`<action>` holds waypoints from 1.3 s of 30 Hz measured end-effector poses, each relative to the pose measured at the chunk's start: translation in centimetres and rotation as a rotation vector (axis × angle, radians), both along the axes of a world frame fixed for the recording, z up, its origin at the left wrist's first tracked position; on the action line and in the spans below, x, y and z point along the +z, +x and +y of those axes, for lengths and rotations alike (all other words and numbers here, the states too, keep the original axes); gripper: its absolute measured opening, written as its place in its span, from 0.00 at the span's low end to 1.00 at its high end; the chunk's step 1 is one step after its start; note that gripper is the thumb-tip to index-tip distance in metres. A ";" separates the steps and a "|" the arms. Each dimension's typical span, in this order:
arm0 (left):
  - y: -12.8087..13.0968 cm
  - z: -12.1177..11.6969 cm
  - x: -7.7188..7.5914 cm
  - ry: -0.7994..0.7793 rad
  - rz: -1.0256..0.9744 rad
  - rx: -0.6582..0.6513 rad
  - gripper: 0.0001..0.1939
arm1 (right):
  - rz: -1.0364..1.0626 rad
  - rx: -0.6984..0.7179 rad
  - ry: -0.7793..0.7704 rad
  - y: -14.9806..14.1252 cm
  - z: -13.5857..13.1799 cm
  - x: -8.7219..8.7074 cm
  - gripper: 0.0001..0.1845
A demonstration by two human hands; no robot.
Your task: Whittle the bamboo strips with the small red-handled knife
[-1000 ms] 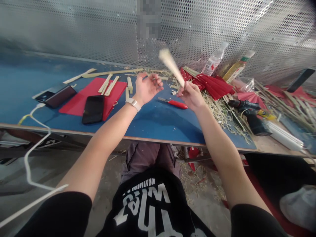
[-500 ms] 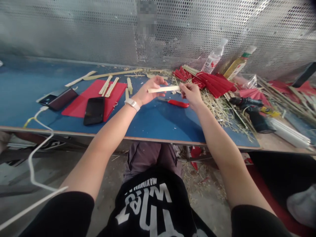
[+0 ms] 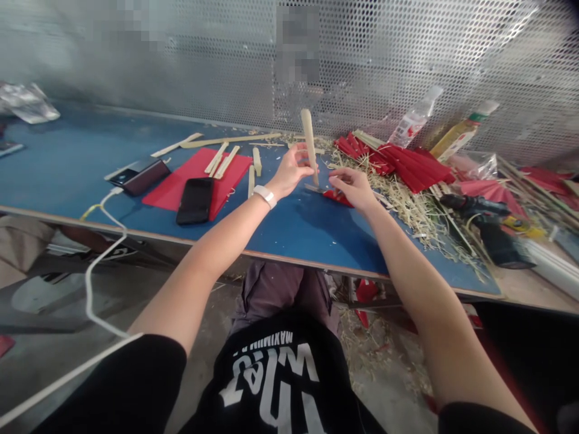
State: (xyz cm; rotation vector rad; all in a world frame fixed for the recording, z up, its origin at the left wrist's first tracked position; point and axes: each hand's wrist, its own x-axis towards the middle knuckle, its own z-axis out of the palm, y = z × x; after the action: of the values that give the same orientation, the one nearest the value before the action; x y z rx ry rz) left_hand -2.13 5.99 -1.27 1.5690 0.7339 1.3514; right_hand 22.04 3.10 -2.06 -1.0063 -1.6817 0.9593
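Your left hand [image 3: 289, 175] pinches the bamboo strip [image 3: 309, 144] upright; your right hand [image 3: 355, 188], fingers curled, covers the red-handled knife [image 3: 335, 194] on the tabletop [image 3: 294, 223].

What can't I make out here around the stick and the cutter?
- Red cutter: head view, mostly hidden under the right hand.
- Bamboo stick: lower end covered by left hand fingers.
- Drill: partly buried in straw.
- Patches behind the mesh wall: blurred out.
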 end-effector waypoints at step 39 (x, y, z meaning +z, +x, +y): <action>0.1 -1.5 0.5 0.266 0.298 0.215 0.36 | -0.068 -0.205 0.219 -0.5 -1.8 2.3 0.50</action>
State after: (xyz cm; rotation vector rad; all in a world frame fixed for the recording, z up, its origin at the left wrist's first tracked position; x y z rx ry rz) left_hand -2.00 4.53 -0.72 1.9768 0.9567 1.4310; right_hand 21.50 1.28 0.27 -1.0494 -1.6607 0.5996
